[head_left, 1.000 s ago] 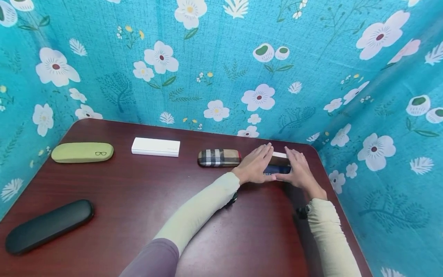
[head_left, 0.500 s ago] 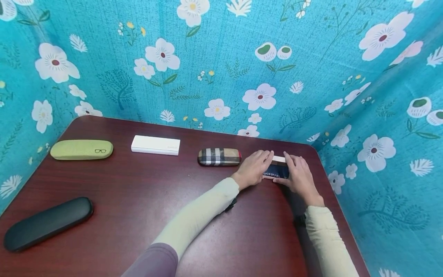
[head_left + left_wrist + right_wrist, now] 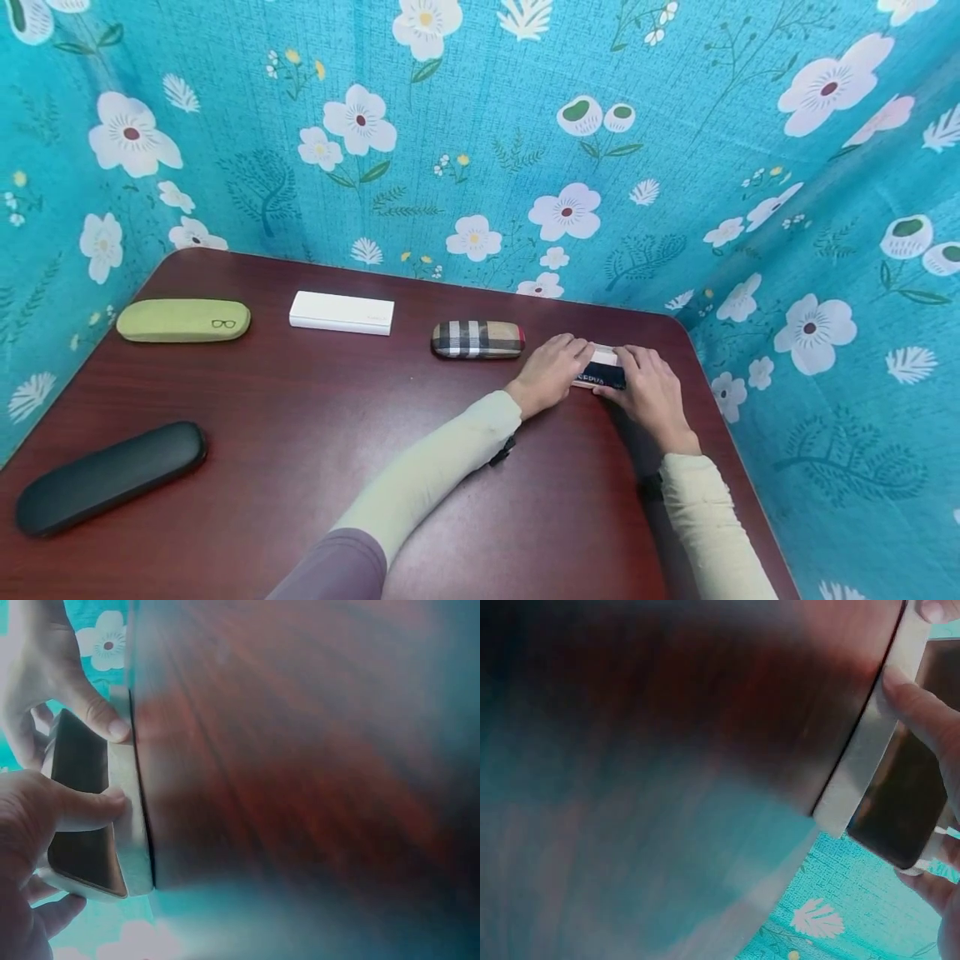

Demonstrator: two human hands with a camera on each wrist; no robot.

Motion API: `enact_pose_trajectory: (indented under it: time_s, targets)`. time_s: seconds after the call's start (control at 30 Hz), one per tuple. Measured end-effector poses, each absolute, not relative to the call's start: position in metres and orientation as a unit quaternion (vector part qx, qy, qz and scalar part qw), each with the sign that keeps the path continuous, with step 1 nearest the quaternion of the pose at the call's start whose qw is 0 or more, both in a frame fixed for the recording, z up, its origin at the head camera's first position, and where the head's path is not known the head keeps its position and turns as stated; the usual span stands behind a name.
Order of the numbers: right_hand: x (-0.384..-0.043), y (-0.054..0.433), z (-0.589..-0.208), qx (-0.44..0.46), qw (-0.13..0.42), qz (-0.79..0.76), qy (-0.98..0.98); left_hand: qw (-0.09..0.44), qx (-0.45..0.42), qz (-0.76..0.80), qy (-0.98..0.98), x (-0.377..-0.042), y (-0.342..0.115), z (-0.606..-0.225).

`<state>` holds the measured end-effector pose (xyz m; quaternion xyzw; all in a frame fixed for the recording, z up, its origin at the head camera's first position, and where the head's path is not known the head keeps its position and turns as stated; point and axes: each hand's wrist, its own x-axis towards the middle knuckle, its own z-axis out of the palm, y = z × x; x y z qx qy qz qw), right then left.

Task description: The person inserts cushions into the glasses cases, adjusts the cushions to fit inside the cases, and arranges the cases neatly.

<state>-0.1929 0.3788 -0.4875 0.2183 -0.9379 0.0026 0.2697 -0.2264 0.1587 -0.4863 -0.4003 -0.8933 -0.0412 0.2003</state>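
Note:
A pale glasses case [image 3: 602, 377] lies near the table's back right corner, with a dark, lettered strip showing between my hands. My left hand [image 3: 551, 375] grips its left end, and my right hand [image 3: 655, 396] grips its right end. In the left wrist view, both thumbs press the case's pale near edge [image 3: 133, 825], while other fingers reach behind the dark raised lid [image 3: 84, 859]. The right wrist view shows my right thumb on that same edge, and the dark lid underside [image 3: 904, 802] stands partly raised. My hands hide both ends of the case.
Left of my hands lies a plaid glasses case [image 3: 480, 340]. Farther left are a white case [image 3: 341, 312] and a green case [image 3: 183, 321] printed with spectacles. A black case [image 3: 112, 477] lies at the table's left side. A floral curtain [image 3: 420, 192] hangs behind the table [image 3: 315, 417].
The lid has tilted down toward me: more of its white top shows, and the brown strip has gone from sight. My hands' fingers have come lower and bent more around the case.

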Motion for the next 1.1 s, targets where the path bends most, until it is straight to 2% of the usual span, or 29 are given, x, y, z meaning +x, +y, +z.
enact_pose_trajectory:
  time_s: [0.1, 0.33, 0.57, 0.73, 0.97, 1.1]
  targets:
    - [-0.192, 0.379, -0.489, 0.224, 0.275, 0.008, -0.935, 0.185, -0.400, -0.052, -0.896, -0.226, 0.160, -0.486]
    - [-0.189, 0.378, -0.487, 0.237, 0.240, 0.031, -0.941, 0.092, -0.407, -0.096, -0.904, -0.223, 0.159, -0.485]
    - [-0.192, 0.380, -0.481, 0.203, 0.201, 0.032, -0.958, 0.061, -0.383, -0.127, -0.913, -0.216, 0.158, -0.475]
    - [-0.197, 0.381, -0.477, 0.173, 0.197, 0.047, -0.964, 0.080, -0.368, -0.160, -0.912, -0.215, 0.157, -0.468]
    - [-0.199, 0.372, -0.482, 0.178, 0.207, 0.090, -0.958, 0.180, -0.391, -0.234, -0.872, -0.211, 0.135, -0.467]
    - [-0.198, 0.368, -0.483, 0.190, 0.213, 0.093, -0.954, 0.174, -0.396, -0.271, -0.860, -0.213, 0.120, -0.468]
